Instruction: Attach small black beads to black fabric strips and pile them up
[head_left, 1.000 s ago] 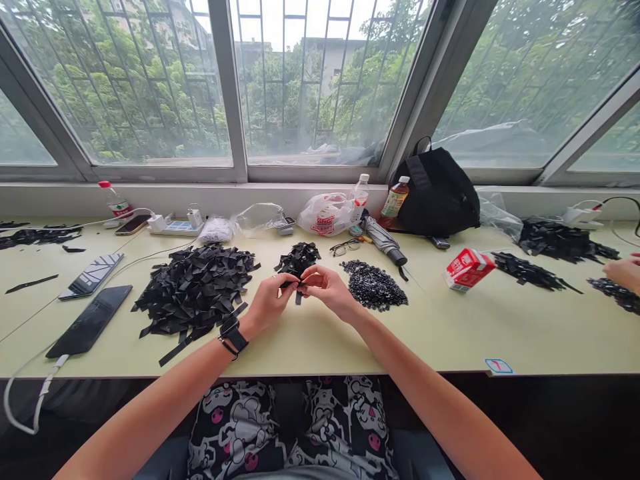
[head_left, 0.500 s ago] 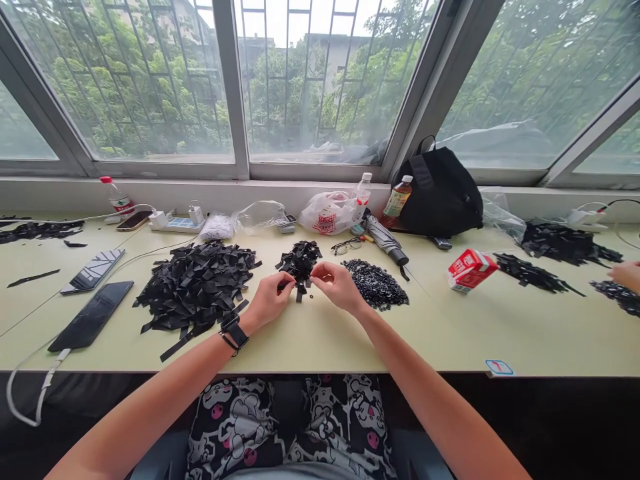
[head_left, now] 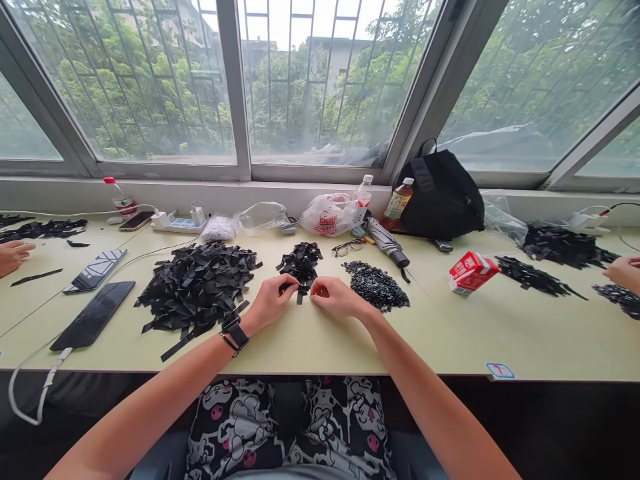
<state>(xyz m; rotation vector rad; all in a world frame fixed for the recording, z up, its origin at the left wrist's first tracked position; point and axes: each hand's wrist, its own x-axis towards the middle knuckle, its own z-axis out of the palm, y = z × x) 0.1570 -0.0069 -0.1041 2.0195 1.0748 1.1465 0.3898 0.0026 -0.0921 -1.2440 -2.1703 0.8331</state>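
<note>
My left hand, with a black watch on its wrist, is closed in a pinch; a bit of black strip seems to show at its fingertips. My right hand is pinched just to the right, its fingertips near the table; what it holds is too small to make out. Between and beyond them lies a small pile of black pieces. A large heap of black strips is left of my left hand. Small shiny black rings or beads lie spread to the right of my right hand.
Two phones lie at the left. Glasses, a folded umbrella and a red carton stand or lie farther back and right. A black backpack rests by the window. Other people's hands show at both edges.
My right fingertips have lowered slightly toward the table, and the small dark ring beneath them no longer shows. Another person's hand has come into view at the left edge.
</note>
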